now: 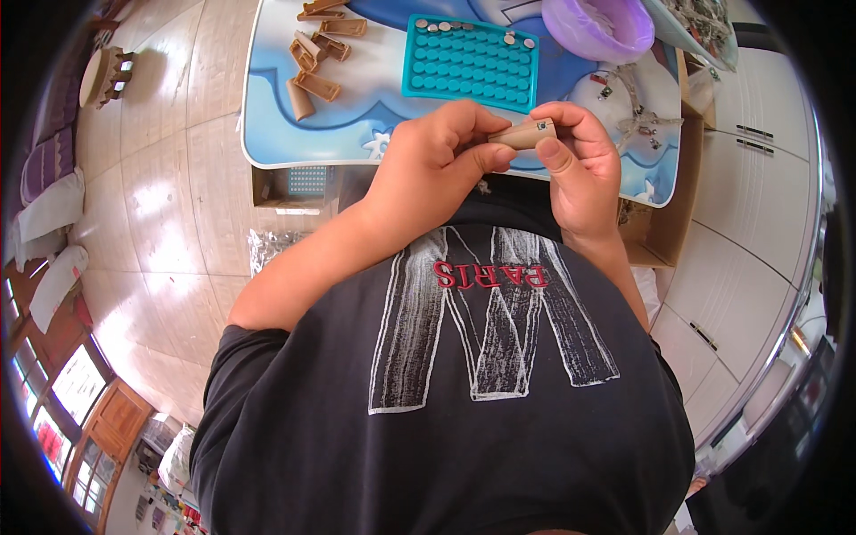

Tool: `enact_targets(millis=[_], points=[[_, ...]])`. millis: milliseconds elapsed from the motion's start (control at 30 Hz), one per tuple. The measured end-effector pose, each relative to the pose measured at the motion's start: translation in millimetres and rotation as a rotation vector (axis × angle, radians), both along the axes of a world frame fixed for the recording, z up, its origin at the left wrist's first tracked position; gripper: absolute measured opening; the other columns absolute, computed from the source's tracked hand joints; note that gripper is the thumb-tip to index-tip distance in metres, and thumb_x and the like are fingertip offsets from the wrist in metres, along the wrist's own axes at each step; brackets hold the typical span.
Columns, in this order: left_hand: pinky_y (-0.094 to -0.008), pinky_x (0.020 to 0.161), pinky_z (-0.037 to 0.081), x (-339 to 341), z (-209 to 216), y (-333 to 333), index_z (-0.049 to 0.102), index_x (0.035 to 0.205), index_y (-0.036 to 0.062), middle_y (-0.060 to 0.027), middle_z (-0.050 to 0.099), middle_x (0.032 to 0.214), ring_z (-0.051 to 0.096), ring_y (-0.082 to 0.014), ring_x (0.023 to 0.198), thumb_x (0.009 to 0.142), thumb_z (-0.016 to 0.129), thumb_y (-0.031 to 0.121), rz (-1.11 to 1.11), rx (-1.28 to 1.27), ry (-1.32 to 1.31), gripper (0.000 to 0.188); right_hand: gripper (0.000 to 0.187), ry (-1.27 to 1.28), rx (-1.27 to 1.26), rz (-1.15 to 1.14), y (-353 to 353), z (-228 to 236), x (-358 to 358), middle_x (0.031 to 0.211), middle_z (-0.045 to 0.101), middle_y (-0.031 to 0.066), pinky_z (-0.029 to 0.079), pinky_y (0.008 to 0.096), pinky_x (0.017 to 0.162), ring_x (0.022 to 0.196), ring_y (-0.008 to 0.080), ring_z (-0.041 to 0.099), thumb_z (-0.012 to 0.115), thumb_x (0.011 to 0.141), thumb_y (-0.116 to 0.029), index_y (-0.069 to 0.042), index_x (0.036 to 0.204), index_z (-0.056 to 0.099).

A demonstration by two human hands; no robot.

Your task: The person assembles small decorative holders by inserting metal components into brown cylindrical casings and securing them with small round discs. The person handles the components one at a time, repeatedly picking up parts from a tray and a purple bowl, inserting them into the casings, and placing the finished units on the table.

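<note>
A small tan, wood-look casing (524,135) is held between both hands, just over the near edge of the table. Its right end bears a tiny dark square part. My left hand (432,156) pinches the left end between thumb and fingers. At the other end, my right hand (584,165) grips it with the thumb in front and the fingers curled behind. Beyond the hands lies a teal tray (468,87) with rows of round pockets and several silvery discs along its far side. Similar tan casing pieces (316,85) lie loose at the left.
The table (276,143) has a blue-and-white printed top. At the far right stands a purple bowl (648,36), beside a container (727,45) of tangled small parts. Wired small circuit pieces (637,120) lie on the table's right side. White cabinets (749,205) stand further right.
</note>
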State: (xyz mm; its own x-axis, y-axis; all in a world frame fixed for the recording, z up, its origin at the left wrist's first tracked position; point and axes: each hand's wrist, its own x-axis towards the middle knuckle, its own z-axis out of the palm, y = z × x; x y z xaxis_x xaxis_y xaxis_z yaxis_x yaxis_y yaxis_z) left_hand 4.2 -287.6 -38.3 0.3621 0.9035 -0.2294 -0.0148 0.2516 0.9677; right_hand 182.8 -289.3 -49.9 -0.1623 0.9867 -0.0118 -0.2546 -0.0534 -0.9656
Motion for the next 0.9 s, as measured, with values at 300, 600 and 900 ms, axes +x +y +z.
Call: enact_targets(millis=[300, 600, 900], points=[[-0.0250, 0.077, 0.051, -4, -13, 13, 0.056, 0.108, 0.0005, -0.0059, 0.062, 0.095, 0.061, -0.0113, 0.083, 0.092, 0.054, 0.020, -0.093, -0.326, -0.342, 0.026, 0.025, -0.576, 0.315, 0.077, 10, 1, 1, 0.088, 0.057, 0.0033, 0.041, 0.0216, 0.073, 0.080, 0.0123, 0.052, 0.069, 0.079, -0.013, -0.001, 0.100, 0.063], [-0.0260, 0.080, 0.051, -6, -15, 12, 0.055, 0.113, 0.0021, -0.0067, 0.061, 0.099, 0.062, -0.0126, 0.084, 0.091, 0.055, 0.022, -0.007, -0.539, -0.470, 0.029, 0.017, -1.185, 0.486, -0.133, 117, 50, 51, 0.082, 0.064, 0.0053, 0.047, 0.0244, 0.066, 0.073, 0.0121, 0.059, 0.063, 0.083, -0.010, -0.001, 0.096, 0.064], [-0.0278, 0.083, 0.049, -6, -18, 13, 0.054, 0.113, 0.0017, -0.0086, 0.060, 0.100, 0.061, -0.0150, 0.087, 0.092, 0.053, 0.020, 0.007, -0.565, -0.477, 0.028, 0.016, -1.684, 0.203, 0.197, 181, 47, 31, 0.090, 0.064, 0.0198, 0.048, 0.0369, 0.069, 0.080, 0.0326, 0.062, 0.058, 0.074, -0.008, -0.004, 0.088, 0.066]])
